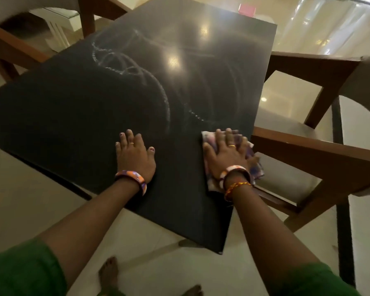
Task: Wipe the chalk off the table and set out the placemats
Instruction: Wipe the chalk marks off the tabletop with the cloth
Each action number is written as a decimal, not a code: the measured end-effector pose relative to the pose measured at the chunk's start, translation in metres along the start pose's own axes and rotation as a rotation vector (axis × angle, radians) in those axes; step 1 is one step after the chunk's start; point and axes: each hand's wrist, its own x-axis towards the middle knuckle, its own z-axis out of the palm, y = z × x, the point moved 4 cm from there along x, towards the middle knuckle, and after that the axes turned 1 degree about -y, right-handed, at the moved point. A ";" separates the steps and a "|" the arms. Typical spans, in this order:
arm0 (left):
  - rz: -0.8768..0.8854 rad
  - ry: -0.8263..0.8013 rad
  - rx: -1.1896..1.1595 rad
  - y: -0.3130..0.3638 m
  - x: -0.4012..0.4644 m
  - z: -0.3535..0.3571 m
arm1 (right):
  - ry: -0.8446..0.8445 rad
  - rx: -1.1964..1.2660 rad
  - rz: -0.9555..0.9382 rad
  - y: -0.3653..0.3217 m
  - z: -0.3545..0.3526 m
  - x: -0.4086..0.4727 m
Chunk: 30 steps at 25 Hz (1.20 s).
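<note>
Item: bench [51,116], dark top, seen from above at an angle. White chalk marks [120,60] are recorded as looping lines across the middle and far-left part of the surface; a fainter trail [195,115] is noted nearer, just beyond the right hand.

Item: cloth [255,167], patterned, pale with purple. It is laid flat at the bench's near right edge, with part of it overhanging that edge.

Item: right hand [224,152]. It is pressed palm-down on the cloth, fingers [219,136] held straight and spread; nothing is gripped or pinched.

Item: left hand [135,154]. It is rested flat on the bare bench, fingers extended, nothing held. It is judged to be used as a brace.

Item: chairs [308,146], wooden with pale seats, set just beside the bench's right side and at its far left.

Item: pink object [247,8] at the far edge; kind cannot be told.

Placemats: none are seen.

Status: wiping judged under way; most chalk is not yet removed.

Risks noted: the cloth, being at the edge and only pressed, could be pushed off onto the chair seat by an outward stroke. Chalk could be smeared rather than lifted if a loaded cloth is dragged across the cleared area. The far-left loops could be missed, reach being long.
</note>
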 end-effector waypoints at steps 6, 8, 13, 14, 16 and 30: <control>-0.059 0.087 0.067 0.005 0.003 0.006 | 0.048 0.019 -0.127 0.023 0.025 -0.056; -0.061 0.096 0.066 0.005 0.004 0.006 | 0.039 0.041 -0.162 0.025 0.018 -0.033; -0.079 0.125 0.062 0.004 0.005 0.008 | 0.020 0.241 -0.052 0.036 -0.020 0.070; -0.080 0.125 0.064 0.004 0.005 0.008 | 0.033 0.231 -0.065 0.035 -0.018 0.063; -0.080 0.124 0.068 0.004 0.004 0.010 | 0.044 0.225 -0.115 0.029 -0.007 0.020; -0.083 0.123 0.087 0.005 0.002 0.009 | 0.051 -0.015 -0.136 0.015 0.002 -0.011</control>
